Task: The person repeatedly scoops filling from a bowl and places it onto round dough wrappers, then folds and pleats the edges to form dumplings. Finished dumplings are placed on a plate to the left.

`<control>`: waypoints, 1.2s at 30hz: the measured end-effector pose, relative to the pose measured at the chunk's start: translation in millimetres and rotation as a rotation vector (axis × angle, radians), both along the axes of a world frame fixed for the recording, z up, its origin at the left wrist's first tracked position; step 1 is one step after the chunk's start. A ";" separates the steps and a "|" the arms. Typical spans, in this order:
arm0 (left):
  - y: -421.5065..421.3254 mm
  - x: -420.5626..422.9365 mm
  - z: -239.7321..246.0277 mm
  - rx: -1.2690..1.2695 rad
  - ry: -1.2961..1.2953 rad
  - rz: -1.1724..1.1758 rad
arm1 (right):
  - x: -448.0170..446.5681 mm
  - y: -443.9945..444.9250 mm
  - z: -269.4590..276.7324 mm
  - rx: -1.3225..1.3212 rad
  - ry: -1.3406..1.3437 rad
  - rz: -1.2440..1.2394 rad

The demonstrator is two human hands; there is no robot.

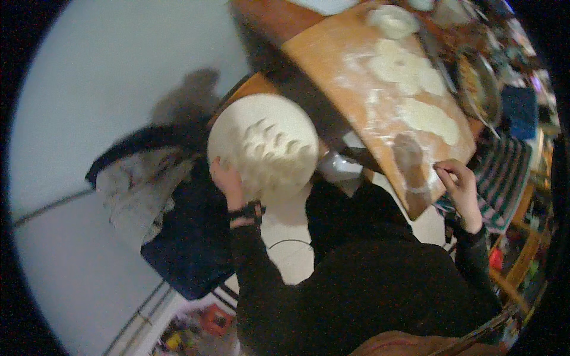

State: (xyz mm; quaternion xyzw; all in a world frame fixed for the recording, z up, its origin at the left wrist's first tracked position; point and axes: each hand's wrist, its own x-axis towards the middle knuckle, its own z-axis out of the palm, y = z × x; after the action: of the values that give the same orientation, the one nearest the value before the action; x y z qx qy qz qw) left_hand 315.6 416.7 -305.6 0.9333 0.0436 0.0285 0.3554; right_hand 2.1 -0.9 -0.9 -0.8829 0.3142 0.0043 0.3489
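Note:
My left hand [225, 178], with a dark band at the wrist, grips the near left rim of a round white tray [227, 120]. Several small crescent-shaped pieces, apparently dumplings [280, 140], sit on its middle and right part. My right hand [461, 187] hovers by the near right corner of a floured wooden board [320, 58], fingers drawn together; whether anything small is between them cannot be told. Flat pale sheets of rolled dough [429, 120] and more dough pieces [401, 66] lie along the board. Blur hides fine detail.
A white bowl [394, 22] stands at the board's far end. Beyond its right edge are a metal bowl with yellowish filling [474, 84], a dark blue box-like thing [520, 111] and a striped cloth [505, 178]. A bag or garment [138, 187] stands left of the tray, near the wall.

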 end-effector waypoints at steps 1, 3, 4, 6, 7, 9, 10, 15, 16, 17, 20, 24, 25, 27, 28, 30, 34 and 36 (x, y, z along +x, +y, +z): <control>-31.1 -17.2 34.3 -0.072 0.101 -0.120 | -12.2 -13.5 -5.2 -0.005 -0.002 -0.062; -115.3 -42.4 93.9 -0.386 0.181 -0.331 | -40.1 -37.4 -20.9 0.065 -0.043 -0.330; -146.3 -62.0 123.8 -0.412 0.140 -0.583 | -58.0 -49.5 -26.0 0.061 -0.063 -0.372; -216.5 -94.0 169.8 -0.392 0.132 -0.947 | -89.3 -77.9 -39.1 0.160 -0.155 -0.567; -247.7 -104.2 184.9 -0.382 0.119 -1.078 | -105.1 -90.0 -44.6 0.194 -0.159 -0.661; -306.5 -119.0 202.9 -0.310 0.286 -1.145 | -129.7 -116.8 -54.0 0.086 -0.125 -0.699; -333.7 -119.3 206.1 -0.154 0.180 -1.167 | -139.7 -128.5 -57.6 0.003 -0.059 -0.735; -414.1 -122.9 185.8 0.090 0.154 -1.066 | -172.5 -179.6 -79.2 0.043 -0.473 -0.739; -422.2 -121.9 180.5 0.086 0.162 -1.017 | -173.7 -190.9 -84.4 0.042 -0.527 -0.747; -427.0 -121.3 175.9 0.113 0.192 -1.002 | -174.4 -202.9 -88.5 0.052 -0.592 -0.752; -434.8 -118.6 168.6 0.243 0.237 -1.011 | -167.2 -235.2 -100.0 -0.063 -0.551 -0.684; -432.5 -124.0 175.8 -0.063 0.287 -0.975 | -146.5 -264.2 -100.6 -0.032 -0.600 -0.581; -430.2 -128.2 180.8 -0.155 0.285 -0.959 | -143.7 -270.0 -96.8 -0.019 -0.526 -0.536; -421.8 -138.7 195.7 -0.358 0.296 -0.979 | -133.5 -279.9 -88.2 -0.284 -0.596 -0.349; -417.6 -143.3 204.9 -0.469 0.306 -1.015 | -131.8 -283.7 -83.0 -0.305 -0.599 -0.255; -406.9 -159.8 221.3 -1.188 0.972 -0.511 | -126.8 -289.3 -73.7 -0.364 -0.561 -0.164; -408.6 -197.1 236.9 -0.990 0.878 -0.689 | -111.3 -302.2 -59.0 -0.172 -0.592 -0.104; -417.9 -217.4 236.7 -0.745 0.730 -0.867 | -96.4 -307.5 -56.4 -0.161 -0.608 -0.011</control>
State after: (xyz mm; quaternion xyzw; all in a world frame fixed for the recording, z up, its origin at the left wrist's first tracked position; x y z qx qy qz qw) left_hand 98.2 -1.2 -68.9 0.6314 -0.2105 -0.4506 0.5950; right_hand -94.3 -308.4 -57.3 -0.8668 0.1993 -0.2867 0.3560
